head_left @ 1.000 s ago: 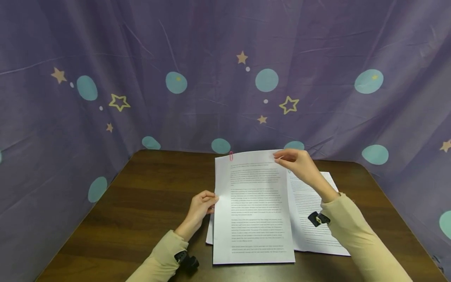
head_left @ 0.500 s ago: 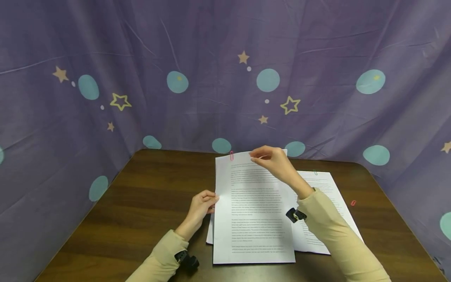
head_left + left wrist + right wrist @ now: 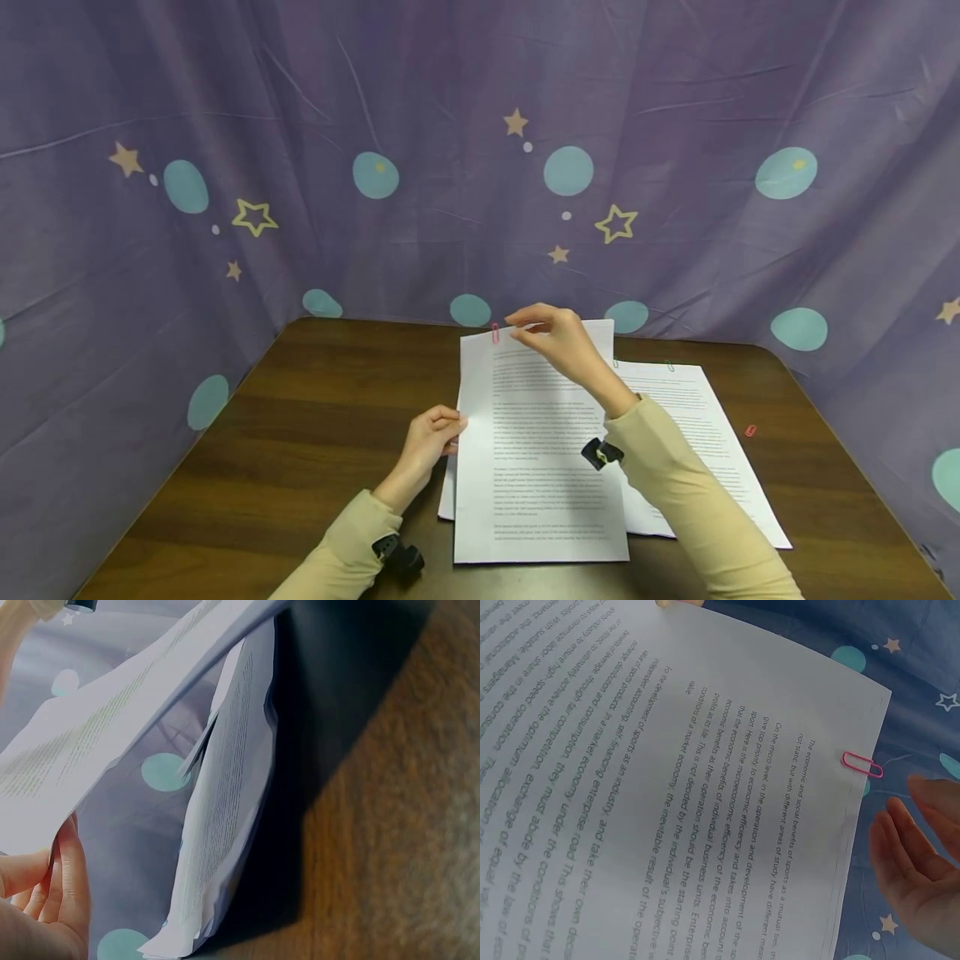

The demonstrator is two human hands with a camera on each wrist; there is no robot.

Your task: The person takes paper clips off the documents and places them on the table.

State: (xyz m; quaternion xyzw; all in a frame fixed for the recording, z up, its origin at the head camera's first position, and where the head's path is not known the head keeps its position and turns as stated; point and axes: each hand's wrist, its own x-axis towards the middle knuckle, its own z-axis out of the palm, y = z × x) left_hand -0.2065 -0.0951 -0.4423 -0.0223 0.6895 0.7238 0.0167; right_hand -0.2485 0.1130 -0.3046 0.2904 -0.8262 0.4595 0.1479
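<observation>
My left hand (image 3: pixel 424 446) pinches the left edge of a printed paper sheaf (image 3: pixel 551 475), held raised and tilted toward me; the left wrist view shows thumb and fingers on either side of its edge. A pink paper clip (image 3: pixel 496 333) sits on the sheaf's top edge, near the left corner. Close to the right of that clip is my right hand (image 3: pixel 558 337), fingers bent and thumb apart. In the right wrist view, a gap separates the right hand (image 3: pixel 919 862) from the pink clip (image 3: pixel 862 764), and nothing shows between its fingers.
Behind and right of the sheaf, more printed papers (image 3: pixel 675 400) lie on the brown table (image 3: pixel 337 392), with green paper clips (image 3: pixel 670 366) at their top edge. A red paper clip (image 3: pixel 751 431) lies on the table at right. A purple patterned curtain (image 3: pixel 450 242) hangs behind.
My right hand has moved left along the sheaf's top edge, from the right corner to near the pink clip. The left hand keeps its hold in place.
</observation>
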